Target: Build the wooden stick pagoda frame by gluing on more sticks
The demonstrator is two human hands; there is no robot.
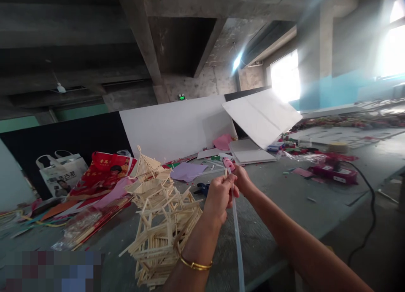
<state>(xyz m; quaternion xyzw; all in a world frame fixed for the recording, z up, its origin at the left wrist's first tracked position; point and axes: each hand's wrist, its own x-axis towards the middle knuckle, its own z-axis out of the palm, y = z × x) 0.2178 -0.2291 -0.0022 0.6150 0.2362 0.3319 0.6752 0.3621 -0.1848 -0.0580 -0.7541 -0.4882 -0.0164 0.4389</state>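
My left hand (221, 193), with a gold bangle on its wrist, is closed around a long translucent glue stick (237, 237). The stick runs down past the bottom of the view, and its upper end meets the back of a pink glue gun (228, 163). Just beyond, my right hand (242, 179) is wrapped round the gun; the handle and most of its fingers are hidden. A tiered model tower of wooden sticks (155, 229) stands left of my left forearm, partly covered by it. Behind my left hand lies a dark blue tool (202, 189), its kind unclear.
Red bags (110, 174), coloured paper and plastic wrap lie at the left beside a white tote bag (63, 174). White boards (262, 115) lean at the back. A magenta box (335, 173) with a black cable (373, 212) sits at the table's right edge.
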